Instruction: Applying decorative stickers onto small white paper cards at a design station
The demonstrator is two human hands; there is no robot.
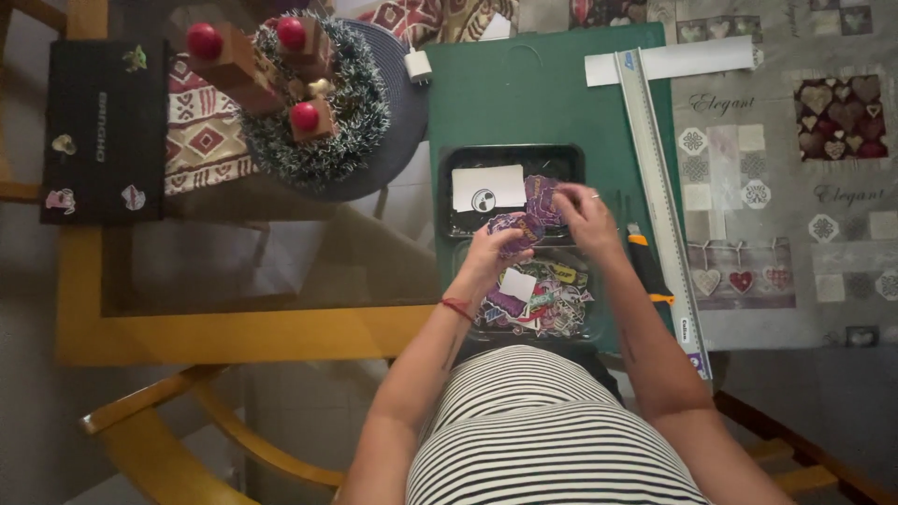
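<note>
— Over the black tray (449,187), what are the hands doing?

— Both are closed on stickers. The left hand (493,251) pinches a small purple stack (514,227) just above the tray's middle divider; the right hand (582,208) grips the top of another purple sticker (540,198) beside it. The two almost touch.

— And what lies under them?

— The far compartment has a white card (488,187) with a dark round mark. The near one is heaped with a pile (547,301) of mixed colourful stickers, partly hidden by the left wrist, which wears a red cord (457,307).

— Anything crowding the right side?

— A knife (647,265) with an orange and black handle lies just beside the right forearm, and a long metal ruler (660,196) runs along the edge of the green mat (533,93). A white paper strip (683,61) sits at the ruler's far end.

— Further left?

— A tinsel wreath (323,154) with wooden blocks and three red balls on a dark round placemat, a white charger (417,65) beside it, and a black box (103,131) with small stickers on it.

— The surface?

— A glass table with a yellow wooden frame (234,332); a grey patchwork cloth (795,206) with hearts covers the right part. A wooden chair (178,430) shows below.
</note>
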